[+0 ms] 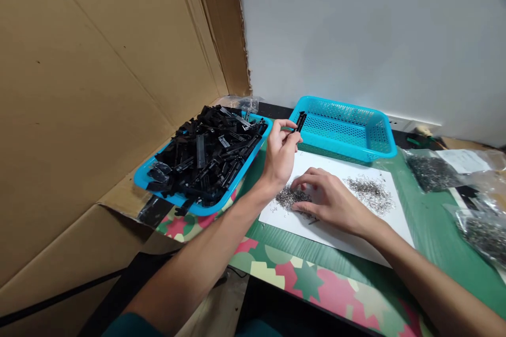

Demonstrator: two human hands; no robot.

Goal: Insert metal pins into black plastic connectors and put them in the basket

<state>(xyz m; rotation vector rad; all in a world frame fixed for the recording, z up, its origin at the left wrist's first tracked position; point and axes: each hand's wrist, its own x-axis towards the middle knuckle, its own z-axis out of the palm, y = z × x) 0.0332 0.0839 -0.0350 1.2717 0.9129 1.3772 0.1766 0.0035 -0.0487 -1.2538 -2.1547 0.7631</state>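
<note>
My left grip (281,152) pinches a black part (301,120) near frame centre by its lower end, probably keeping the rest exposed; my right grip (332,201), fingers parted, touches metal pieces (289,197) the white sheet (336,169) likely makes visible.

A dark teal sleeve (132,326) ends on the left arm, above a slim, bare forearm (221,237). Bare, too, are the left hand (280,157), the right hand (334,197) with its slender fingers (310,179), and the right forearm (419,268).
</note>
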